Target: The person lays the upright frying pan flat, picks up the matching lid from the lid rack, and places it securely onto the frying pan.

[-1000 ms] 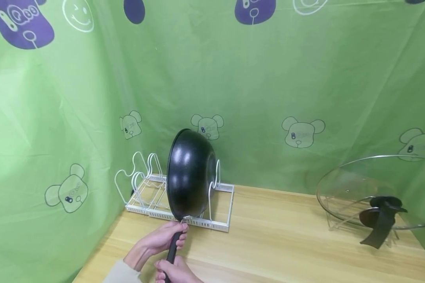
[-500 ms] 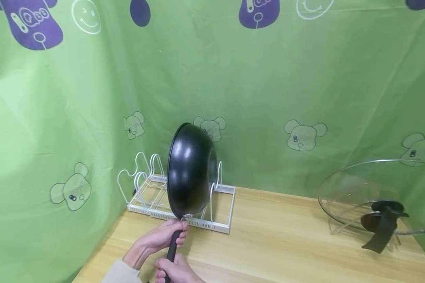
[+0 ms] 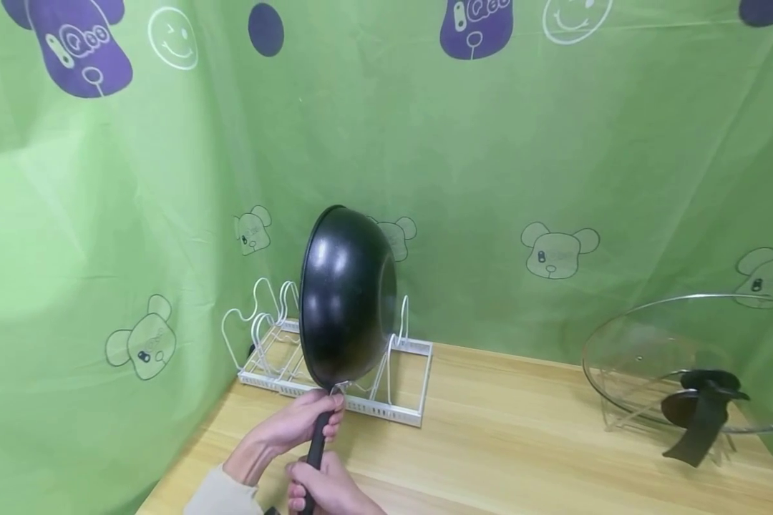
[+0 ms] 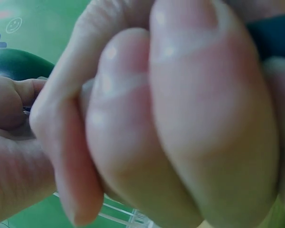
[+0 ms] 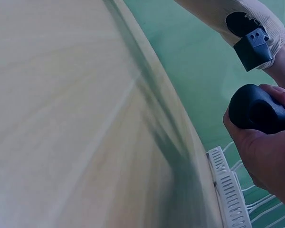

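Observation:
A black wok [image 3: 348, 300] stands on its side, its rim turned left and its flat base right. Behind it is a white wire rack [image 3: 386, 409], and the wok's lower edge looks raised over the rack's bars. My left hand [image 3: 296, 428] grips the black handle [image 3: 318, 440] close to the wok. Lower down, my right hand [image 3: 331, 483] wraps around the handle's end. In the right wrist view the rounded handle end [image 5: 261, 111] pokes out of that hand. Curled fingers [image 4: 209, 118] fill the left wrist view.
At the right, a glass lid [image 3: 650, 350] with a black knob leans in a small wire stand [image 3: 618, 418]. Everything rests on a wooden tabletop [image 3: 489, 436]. Green printed cloth [image 3: 464, 157] closes off the back and sides.
The wok has risen a little against the rack and tilted slightly, while both hands keep their hold on the handle. The background has shifted slightly right and down.

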`<state>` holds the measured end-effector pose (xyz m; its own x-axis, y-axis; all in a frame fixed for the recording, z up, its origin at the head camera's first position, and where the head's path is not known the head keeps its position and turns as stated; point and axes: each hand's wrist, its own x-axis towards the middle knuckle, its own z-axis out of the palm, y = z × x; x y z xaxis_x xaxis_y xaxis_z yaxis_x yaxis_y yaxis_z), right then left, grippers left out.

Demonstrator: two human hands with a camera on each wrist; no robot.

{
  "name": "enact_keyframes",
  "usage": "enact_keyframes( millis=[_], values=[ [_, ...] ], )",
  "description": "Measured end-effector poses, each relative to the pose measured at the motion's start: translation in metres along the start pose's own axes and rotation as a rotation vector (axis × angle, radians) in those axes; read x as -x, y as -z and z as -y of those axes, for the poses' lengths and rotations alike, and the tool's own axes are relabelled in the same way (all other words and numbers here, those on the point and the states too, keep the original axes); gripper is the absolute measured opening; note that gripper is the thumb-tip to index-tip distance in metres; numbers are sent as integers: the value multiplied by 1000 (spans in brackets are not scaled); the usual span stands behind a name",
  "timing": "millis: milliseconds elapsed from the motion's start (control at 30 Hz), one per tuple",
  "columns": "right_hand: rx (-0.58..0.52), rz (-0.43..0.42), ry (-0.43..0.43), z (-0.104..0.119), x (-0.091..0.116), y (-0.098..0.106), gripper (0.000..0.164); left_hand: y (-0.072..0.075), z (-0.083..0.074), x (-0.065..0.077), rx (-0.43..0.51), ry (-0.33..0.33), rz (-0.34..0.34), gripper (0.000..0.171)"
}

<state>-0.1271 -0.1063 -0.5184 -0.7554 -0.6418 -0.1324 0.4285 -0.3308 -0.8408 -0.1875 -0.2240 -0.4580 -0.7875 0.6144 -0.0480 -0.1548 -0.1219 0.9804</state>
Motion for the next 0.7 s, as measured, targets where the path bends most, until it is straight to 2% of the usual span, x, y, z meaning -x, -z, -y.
enact_keyframes(
  millis=[167,400,700],
  values=[
    [64,25,53,5,1,4,31,-5,-8,0,-19,-40,26,16],
    [153,9,101,15,2,11,34,-12,-18,0,-100,-122,31,18],
    [273,74,157,30,7,24,31,-24,-25,-3,-85,-222,67,13]
  ],
)
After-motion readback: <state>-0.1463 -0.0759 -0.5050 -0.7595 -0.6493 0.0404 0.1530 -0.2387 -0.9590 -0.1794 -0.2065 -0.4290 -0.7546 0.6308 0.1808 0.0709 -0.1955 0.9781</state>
